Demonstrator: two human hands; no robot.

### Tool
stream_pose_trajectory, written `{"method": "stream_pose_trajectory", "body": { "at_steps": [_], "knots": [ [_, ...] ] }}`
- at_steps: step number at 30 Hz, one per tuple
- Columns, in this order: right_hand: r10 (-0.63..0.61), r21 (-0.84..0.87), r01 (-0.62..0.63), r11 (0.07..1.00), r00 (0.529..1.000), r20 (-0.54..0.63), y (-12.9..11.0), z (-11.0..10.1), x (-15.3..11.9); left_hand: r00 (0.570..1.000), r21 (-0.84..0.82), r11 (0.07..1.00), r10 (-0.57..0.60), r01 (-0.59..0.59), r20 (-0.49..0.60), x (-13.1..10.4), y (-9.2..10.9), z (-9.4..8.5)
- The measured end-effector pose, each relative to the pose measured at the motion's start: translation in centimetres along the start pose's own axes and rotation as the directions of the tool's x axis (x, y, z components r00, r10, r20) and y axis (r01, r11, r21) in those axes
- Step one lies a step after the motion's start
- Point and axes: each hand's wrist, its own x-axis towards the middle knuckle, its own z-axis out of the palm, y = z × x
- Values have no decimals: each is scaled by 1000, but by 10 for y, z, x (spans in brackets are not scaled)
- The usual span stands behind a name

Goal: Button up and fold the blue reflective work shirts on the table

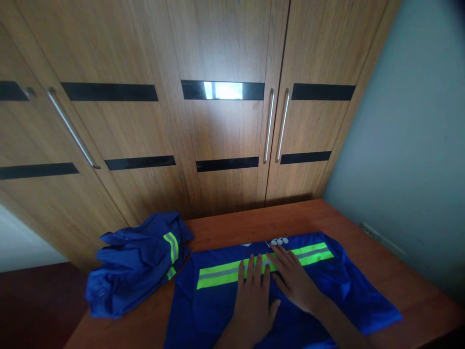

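Note:
A blue work jacket (214,305) lies spread on the wooden table, with a yellow-green and grey reflective stripe (218,275) across it. Flat on the jacket, fingers apart, rests my left hand (253,295), its fingertips over the stripe. Just to the right, my right hand (293,277) also lies flat, its fingers reaching across the stripe towards the white print (279,241) at the jacket's far edge. Neither hand grips the cloth. The near part of the jacket is partly hidden by my forearms and cut off by the frame.
A crumpled blue garment (134,266) with similar reflective bands lies at the table's left. Behind the reddish-brown table (290,209) stands a wooden wardrobe (225,131) with metal handles. A pale wall (407,145) with a low socket strip (381,240) runs along the right.

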Motion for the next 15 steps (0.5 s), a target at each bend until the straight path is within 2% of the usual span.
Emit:
{"method": "stream_pose_trajectory", "body": {
  "at_steps": [3,6,8,10,12,14,15],
  "knots": [
    [-7,-20,8,1000,1000,29,14,18,12,998,-71,997,7,-3,66,-1,-19,14],
    [21,-55,-22,998,1000,-11,44,22,6,996,-99,995,26,-17,84,-5,-29,16],
    [81,-106,-89,990,994,-80,70,19,-5,995,-101,995,25,-15,98,-5,-31,15],
    [187,-148,-213,966,967,-175,96,14,-20,993,-97,995,19,-8,114,-4,-30,14],
    [337,-160,-389,907,899,-280,121,6,-37,992,-90,996,13,-2,127,-3,-28,13],
    [503,-97,-563,821,793,-343,143,-5,-55,991,-87,996,13,-1,132,-1,-26,13],
    [585,-21,-626,779,740,-332,152,-12,-63,991,-89,996,22,-11,132,0,-24,14]
  ]
}}
